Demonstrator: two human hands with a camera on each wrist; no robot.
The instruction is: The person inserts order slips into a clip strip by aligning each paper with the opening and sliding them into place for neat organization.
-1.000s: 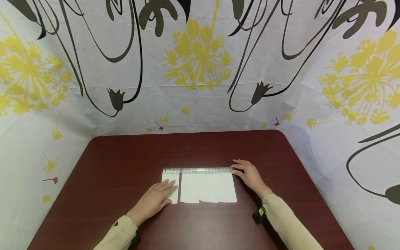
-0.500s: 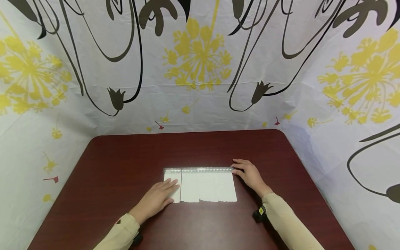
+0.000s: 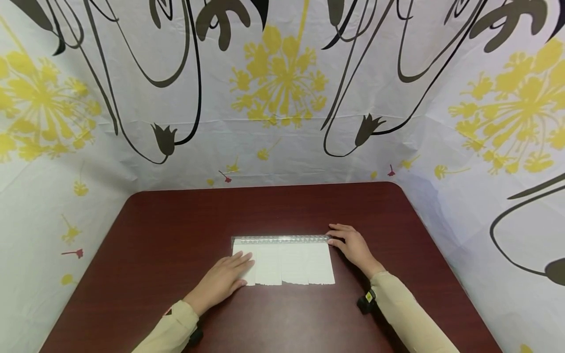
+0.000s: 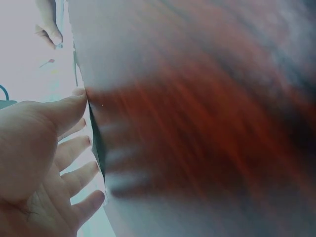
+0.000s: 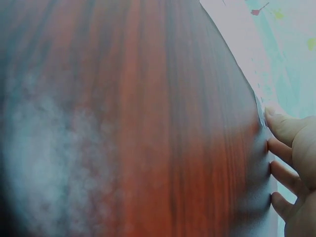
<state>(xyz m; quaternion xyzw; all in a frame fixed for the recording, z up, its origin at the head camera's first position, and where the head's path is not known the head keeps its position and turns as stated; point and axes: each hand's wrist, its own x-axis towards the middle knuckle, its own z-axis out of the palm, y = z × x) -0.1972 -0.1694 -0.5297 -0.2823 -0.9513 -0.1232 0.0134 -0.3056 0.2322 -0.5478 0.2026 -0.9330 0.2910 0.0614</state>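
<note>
Several white paper strips lie side by side in the head view, with uneven near edges. Along their far edge runs a clear plastic ruler. My left hand rests flat on the leftmost paper strip, fingers nearly straight and slightly spread. At the ruler's right end, my right hand holds it between thumb and index finger. The other fingers reach out past the far side. In the left wrist view the left hand touches the paper; in the right wrist view the right thumb meets the ruler end.
Everything lies on a dark red-brown wooden table with rounded far corners. A white cloth printed with yellow and dark flowers hangs behind it and at both sides. A small black device is strapped at the right wrist.
My left hand has slid the leftmost paper strip slightly to the right. The dark gap between it and the neighbouring strip has closed. The right hand and ruler have stayed in place.
</note>
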